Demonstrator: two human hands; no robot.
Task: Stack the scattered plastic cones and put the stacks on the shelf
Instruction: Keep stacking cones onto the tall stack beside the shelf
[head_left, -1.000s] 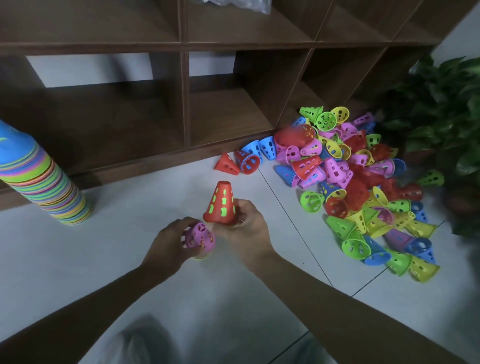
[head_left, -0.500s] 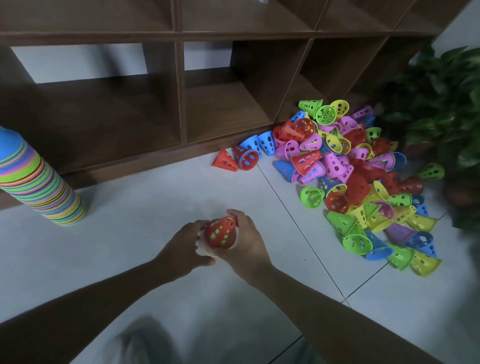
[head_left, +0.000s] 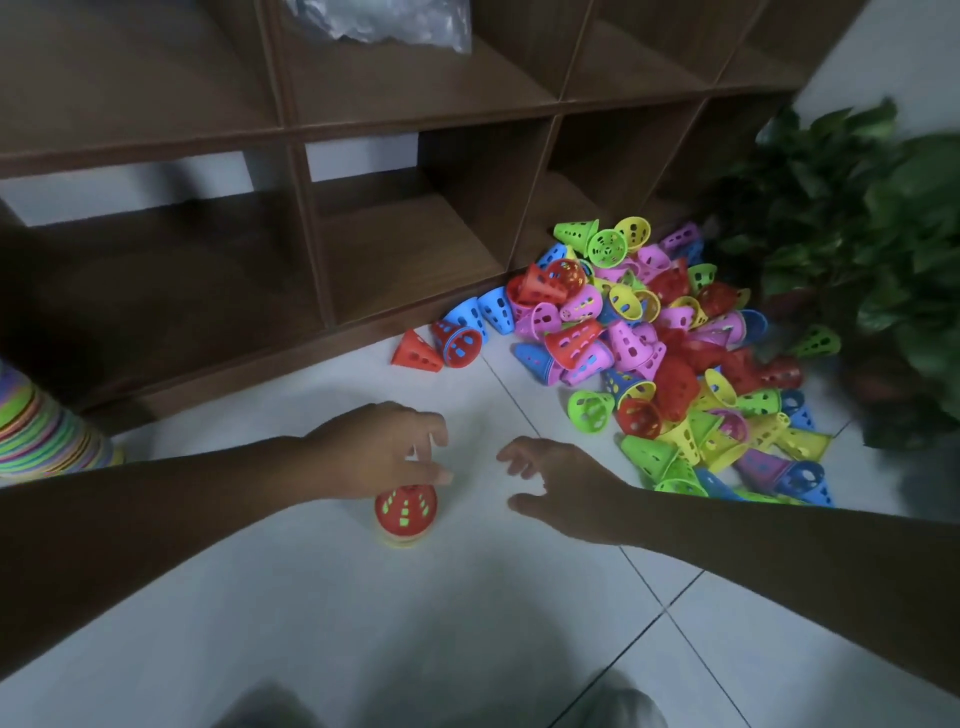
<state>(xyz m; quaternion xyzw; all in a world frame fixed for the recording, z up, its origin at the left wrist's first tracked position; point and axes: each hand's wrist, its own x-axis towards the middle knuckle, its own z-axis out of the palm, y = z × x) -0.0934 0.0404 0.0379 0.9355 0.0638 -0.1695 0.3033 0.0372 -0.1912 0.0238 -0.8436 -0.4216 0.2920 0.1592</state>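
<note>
A short stack of cones (head_left: 406, 515) with a red cone on top stands on the white floor. My left hand (head_left: 382, 449) hovers right over its tip with the fingers loosely curled; the thumb lies against the top and no finger wraps round it. My right hand (head_left: 558, 488) is empty and spread open, low over the floor between the short stack and the pile of loose cones (head_left: 670, 358). That pile, in red, blue, pink, yellow and green, lies against the foot of the brown shelf (head_left: 405, 249). A tall multicoloured stack (head_left: 49, 441) stands at the left edge, partly cut off.
A potted plant (head_left: 857, 234) stands at the right, just behind the pile. A clear plastic bag (head_left: 379, 21) lies in an upper shelf compartment. A lone red cone (head_left: 415, 352) lies left of the pile. My knees show at the bottom edge.
The red cone went down onto the short stack. My right hand let go and moved right, toward the pile. My left hand shifted from the stack's side to above its top.
</note>
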